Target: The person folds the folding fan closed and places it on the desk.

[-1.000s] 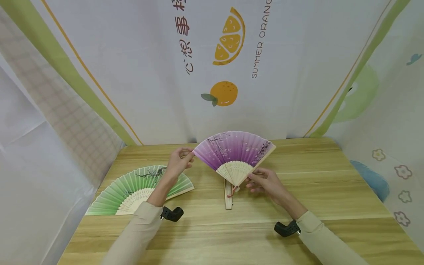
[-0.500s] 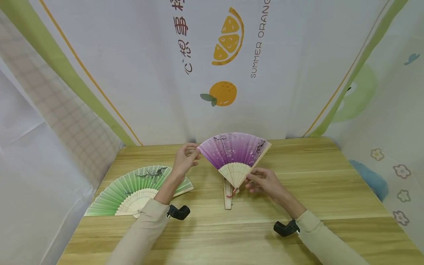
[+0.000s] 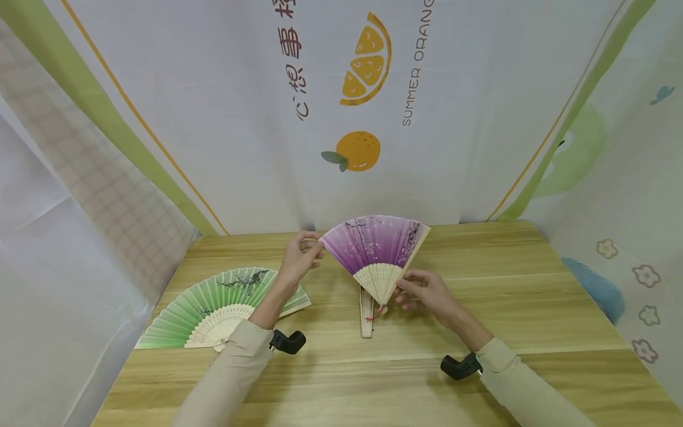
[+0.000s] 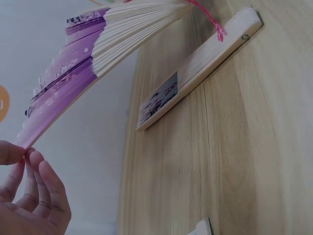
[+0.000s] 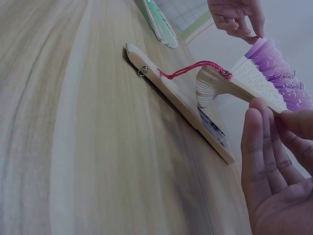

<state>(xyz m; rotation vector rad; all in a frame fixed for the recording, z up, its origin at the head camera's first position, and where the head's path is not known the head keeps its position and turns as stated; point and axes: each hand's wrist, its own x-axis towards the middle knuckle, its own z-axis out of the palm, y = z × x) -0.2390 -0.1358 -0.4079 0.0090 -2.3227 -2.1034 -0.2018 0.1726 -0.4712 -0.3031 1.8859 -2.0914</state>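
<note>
Between both hands, raised over the table, a purple folding fan [image 3: 376, 243] with blossom branches is partly spread. My left hand [image 3: 300, 258] pinches its upper left corner between thumb and fingertips, as the left wrist view also shows on the fan's purple cloth [image 4: 63, 98]. My right hand [image 3: 429, 296] pinches the right-hand outer rib low down, near the pale slats [image 5: 254, 81]. From the fan's pivot hangs a red cord [image 5: 195, 66]. Beneath it lies a closed folding fan [image 4: 195, 68] with pale wooden ribs and a dark printed band.
A green folding fan [image 3: 213, 311] lies spread on the left of the wooden table [image 3: 341, 385], partly behind my left forearm. A white curtain [image 3: 256, 178] with orange prints hangs along the table's back edge.
The purple fan has become narrower as its right edge swung left and its left corner came slightly right. My left hand moved right with that corner; my right hand barely shifted.
</note>
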